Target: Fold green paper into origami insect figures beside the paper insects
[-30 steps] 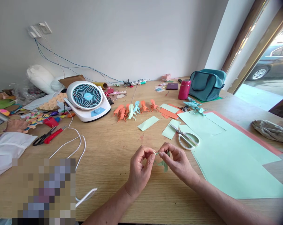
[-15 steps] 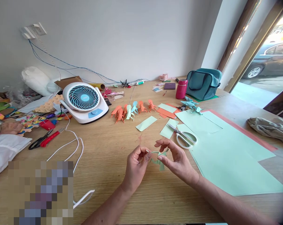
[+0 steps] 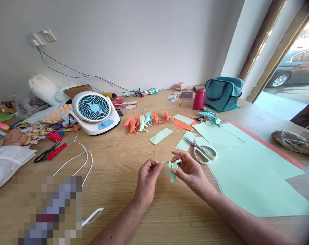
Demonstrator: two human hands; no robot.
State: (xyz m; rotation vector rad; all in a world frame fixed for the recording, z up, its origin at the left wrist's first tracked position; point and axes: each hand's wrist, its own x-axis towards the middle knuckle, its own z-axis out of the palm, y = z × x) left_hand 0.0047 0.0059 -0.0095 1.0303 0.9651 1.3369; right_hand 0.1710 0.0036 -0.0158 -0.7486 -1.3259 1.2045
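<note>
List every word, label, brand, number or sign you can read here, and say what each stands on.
None can be read.
Fan hub: any lettering is too small to make out.
White-and-green tube: any print is too small or blurred.

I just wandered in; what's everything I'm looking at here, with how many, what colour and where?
Folded paper: one, light green, front centre
Row of paper figures: about seven, orange, green, blue, mid-table
Large sheets: several, light green, right
Small paper pieces: several, green and orange, centre
Scissors: one, white-handled, centre right
Red-handled tool: one, red, left
Fan: one, white and blue, back left
Bag: one, teal, back right
Flask: one, magenta, beside the bag
Blue paper figures: uncountable, blue, before the bag
Table: one, wooden, beneath
Clutter: too jumbled to count, mixed, far left
Car: one, dark, outside
Another person's hand: one, white-sleeved, left edge
Left hand: one, bare, pinching the folded paper
Right hand: one, bare, at the folded paper
</note>
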